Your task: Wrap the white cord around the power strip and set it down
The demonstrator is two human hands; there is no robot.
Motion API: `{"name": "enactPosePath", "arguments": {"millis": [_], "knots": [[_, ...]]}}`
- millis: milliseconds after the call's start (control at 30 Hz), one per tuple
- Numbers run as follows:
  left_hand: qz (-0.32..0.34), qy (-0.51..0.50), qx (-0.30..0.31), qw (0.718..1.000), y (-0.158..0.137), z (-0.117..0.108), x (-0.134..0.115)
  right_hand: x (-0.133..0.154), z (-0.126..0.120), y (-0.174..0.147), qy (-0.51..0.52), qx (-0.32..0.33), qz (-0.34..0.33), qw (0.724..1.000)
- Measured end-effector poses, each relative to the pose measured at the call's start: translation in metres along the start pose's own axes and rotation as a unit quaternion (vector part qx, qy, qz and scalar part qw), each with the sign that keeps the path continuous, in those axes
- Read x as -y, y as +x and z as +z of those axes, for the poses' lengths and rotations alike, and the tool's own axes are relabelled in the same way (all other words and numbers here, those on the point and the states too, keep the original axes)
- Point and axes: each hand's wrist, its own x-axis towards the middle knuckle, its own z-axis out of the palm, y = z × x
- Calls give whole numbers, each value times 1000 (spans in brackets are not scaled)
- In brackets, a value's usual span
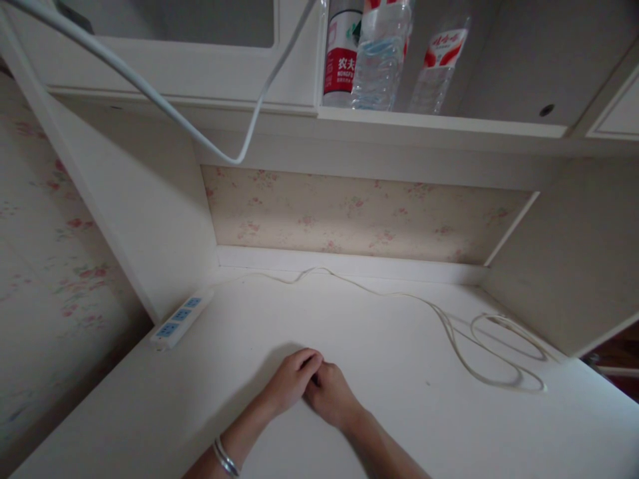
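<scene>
My left hand [292, 380] and my right hand [333, 394] rest together on the white desktop [239, 426], near the front middle. Both are closed, with the fingers folded in and the knuckle sides touching. The left thumb lies over the place where they meet. Most fingertips are tucked out of sight, and nothing shows in either hand. Two silver bangles [225, 458] circle my left wrist. A power strip [178, 322] with blue socket faces lies on the desk to the left, apart from my hands.
A thin pale cable [369, 289] runs from the strip along the back and loops at the right. Overhead, a shelf [449, 125] holds plastic bottles [382, 63]. A thick white bent tube [164, 106] crosses the upper left. Side panels [140, 199] flank the desk.
</scene>
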Motion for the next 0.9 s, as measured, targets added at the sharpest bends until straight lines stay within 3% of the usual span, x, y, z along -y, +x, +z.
{"name": "enactPosePath", "arguments": {"millis": [900], "knots": [[-3, -3, 4, 1000, 0, -1, -5, -2, 2, 0, 12, -8, -4, 1000]]}}
